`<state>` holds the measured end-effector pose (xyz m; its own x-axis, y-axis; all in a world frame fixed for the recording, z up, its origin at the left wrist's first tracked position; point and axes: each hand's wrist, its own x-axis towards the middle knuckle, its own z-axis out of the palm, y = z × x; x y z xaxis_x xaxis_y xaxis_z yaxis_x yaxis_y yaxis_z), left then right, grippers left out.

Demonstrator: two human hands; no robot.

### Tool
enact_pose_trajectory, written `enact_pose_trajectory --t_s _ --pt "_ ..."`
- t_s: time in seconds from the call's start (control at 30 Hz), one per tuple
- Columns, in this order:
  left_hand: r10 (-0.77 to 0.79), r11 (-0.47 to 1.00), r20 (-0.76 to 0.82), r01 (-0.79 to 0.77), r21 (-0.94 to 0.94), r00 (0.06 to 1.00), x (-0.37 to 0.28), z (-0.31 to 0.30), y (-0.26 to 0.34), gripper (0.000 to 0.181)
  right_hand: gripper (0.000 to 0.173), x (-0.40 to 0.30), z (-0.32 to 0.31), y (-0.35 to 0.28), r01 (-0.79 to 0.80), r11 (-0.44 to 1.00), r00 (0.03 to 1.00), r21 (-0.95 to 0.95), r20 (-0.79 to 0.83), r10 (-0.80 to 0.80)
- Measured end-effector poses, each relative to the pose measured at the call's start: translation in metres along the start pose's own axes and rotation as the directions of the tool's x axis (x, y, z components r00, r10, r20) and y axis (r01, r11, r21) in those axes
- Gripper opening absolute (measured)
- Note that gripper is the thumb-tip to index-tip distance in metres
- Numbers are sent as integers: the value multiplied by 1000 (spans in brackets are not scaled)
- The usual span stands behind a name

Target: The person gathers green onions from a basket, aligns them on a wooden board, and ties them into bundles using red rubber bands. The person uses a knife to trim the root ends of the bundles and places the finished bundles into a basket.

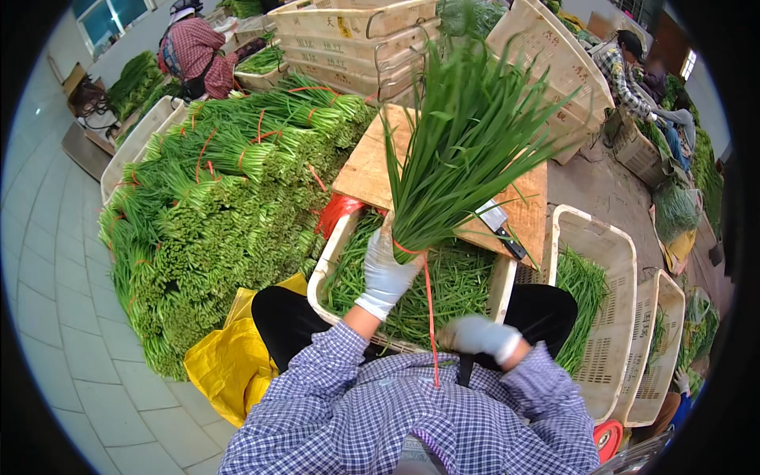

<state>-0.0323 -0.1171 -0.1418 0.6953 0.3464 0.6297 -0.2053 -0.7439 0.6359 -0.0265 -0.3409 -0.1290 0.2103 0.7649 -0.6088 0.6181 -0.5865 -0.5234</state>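
Note:
My left hand [387,270], in a whitish glove, is closed round the lower end of a bunch of long green leaves [457,142], probably garlic chives. A red tie [430,309] circles the bunch, and its loose end hangs down to my shirt. My gloved right hand [481,337], blurred, is low by my lap at the crate's near edge; whether its fingers hold anything is unclear. Under both hands is a plastic crate [504,289] with cut green leaves [439,297]. A wooden board [368,160] lies across its far side, bearing a knife with a black handle [509,240].
Tied green bunches [237,208] are heaped at left, beside a yellow sack [231,368]. Red plastic [338,214] lies by the board. Crates [594,332] stand at right, and stacked crates [356,47] rise beyond. People [199,53] sit farther off at both sides.

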Motion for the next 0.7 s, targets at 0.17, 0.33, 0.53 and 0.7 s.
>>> enact_pose_trajectory --t_s 0.17,0.33,0.53,0.7 --pt "36 999 1 -36 -23 999 -7 -11 -1 98 10 -111 -121 -96 702 706 82 -91 -975 -207" --pt "90 995 30 -89 -40 996 -14 -7 6 99 21 -125 -191 -74 -90 940 151 -328 -938 -312" --pt "86 996 51 -85 -14 995 -14 -11 12 102 28 -112 -183 -74 -58 953 351 -297 -900 -259" --pt "115 993 39 -114 -8 993 -12 -12 16 100 11 -102 -179 -55 -189 892 311 -411 -886 -343"
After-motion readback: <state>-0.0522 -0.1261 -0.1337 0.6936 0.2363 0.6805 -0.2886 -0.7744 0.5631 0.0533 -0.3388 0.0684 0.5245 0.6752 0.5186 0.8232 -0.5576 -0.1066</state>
